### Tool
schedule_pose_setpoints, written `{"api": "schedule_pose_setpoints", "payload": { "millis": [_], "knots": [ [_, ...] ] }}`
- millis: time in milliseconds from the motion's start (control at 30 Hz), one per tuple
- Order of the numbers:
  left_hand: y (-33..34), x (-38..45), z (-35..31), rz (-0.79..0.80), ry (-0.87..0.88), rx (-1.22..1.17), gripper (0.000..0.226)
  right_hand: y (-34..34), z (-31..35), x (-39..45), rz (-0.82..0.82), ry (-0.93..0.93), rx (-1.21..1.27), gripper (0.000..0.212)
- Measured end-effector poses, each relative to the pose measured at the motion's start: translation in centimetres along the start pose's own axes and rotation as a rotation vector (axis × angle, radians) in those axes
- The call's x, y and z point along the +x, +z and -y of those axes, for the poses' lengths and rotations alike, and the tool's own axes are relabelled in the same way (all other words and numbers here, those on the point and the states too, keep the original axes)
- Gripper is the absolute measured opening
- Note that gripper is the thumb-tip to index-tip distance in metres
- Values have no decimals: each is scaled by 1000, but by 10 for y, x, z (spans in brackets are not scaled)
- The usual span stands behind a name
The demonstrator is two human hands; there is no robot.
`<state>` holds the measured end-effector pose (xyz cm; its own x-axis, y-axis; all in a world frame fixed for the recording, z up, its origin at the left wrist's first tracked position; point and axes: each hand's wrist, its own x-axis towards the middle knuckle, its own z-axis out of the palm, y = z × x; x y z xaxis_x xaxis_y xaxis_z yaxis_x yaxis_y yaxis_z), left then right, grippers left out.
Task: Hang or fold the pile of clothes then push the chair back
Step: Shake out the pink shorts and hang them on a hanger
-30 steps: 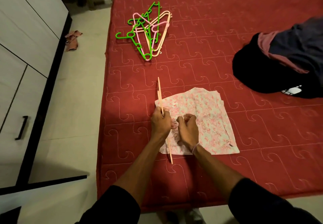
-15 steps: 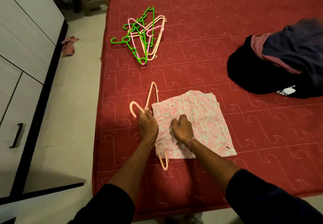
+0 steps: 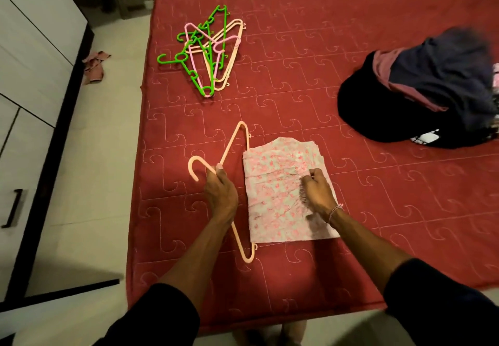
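Since a second ago, the peach hanger has turned from edge-on to lying almost flat, and it now sits clear of the garment's left edge instead of across it. Nearest the bed's front edge, the left hand grips the hanger at its neck, just below the hook; the hook curls toward the bed's left edge, and the long axis runs from the front edge toward the far side, tilted slightly. This grip likely keeps the frame steady for threading into the cloth. Just to its right, the right hand pinches a bunched fold of the pink floral garment, probably to lift a layer and open a way for the hanger. The garment lies folded flat near the front edge, longer front to back. Farther off, the pile of dark clothes waits by the right edge, and spare hangers lie heaped toward the far left.
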<state>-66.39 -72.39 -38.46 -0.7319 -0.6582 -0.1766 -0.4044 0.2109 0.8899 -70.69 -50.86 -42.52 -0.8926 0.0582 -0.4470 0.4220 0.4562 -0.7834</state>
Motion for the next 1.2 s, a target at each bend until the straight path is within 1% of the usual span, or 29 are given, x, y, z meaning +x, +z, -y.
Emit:
{"api": "schedule_pose_setpoints", "payload": {
  "millis": [167, 367, 500, 600, 667, 700, 733, 833, 900, 967, 1100, 1200],
  "knots": [
    [13, -10, -8, 13, -6, 13, 30, -26, -14, 4, -28, 11, -10, 12],
    [23, -14, -7, 13, -61, 23, 33, -44, -38, 6, -44, -61, -260, 15],
    [26, -16, -8, 11, -65, 30, 34, -44, -47, 10, -89, -51, -409, 17],
    [28, -16, -6, 9, -66, 36, 34, -43, -53, 13, -110, -42, -568, 34],
    [29, -16, -4, 9, -65, 38, 34, -41, -49, 12, -145, -17, -594, 53],
    [29, -16, -2, 9, -67, 29, 34, -40, -47, 12, -149, -8, -595, 59],
    [29, -15, -1, 8, -69, 17, 34, -38, -46, 14, -145, -5, -594, 61],
    [28, -13, 0, 7, -67, 16, 34, -37, -43, 20, -96, 15, -596, 49],
    [25, -11, 1, 1, -53, 27, 34, -35, -40, 23, -106, 24, -585, 50],
    [23, -9, 4, -7, -32, 47, 34, -33, -38, 19, -130, 4, -527, 49],
    [18, 0, 7, -29, 0, 78, 36, -36, -39, 13, -110, -38, -356, 34],
    [15, 6, 9, -25, -7, 75, 36, -37, -48, 12, -121, 0, -387, 32]
  ]
}}
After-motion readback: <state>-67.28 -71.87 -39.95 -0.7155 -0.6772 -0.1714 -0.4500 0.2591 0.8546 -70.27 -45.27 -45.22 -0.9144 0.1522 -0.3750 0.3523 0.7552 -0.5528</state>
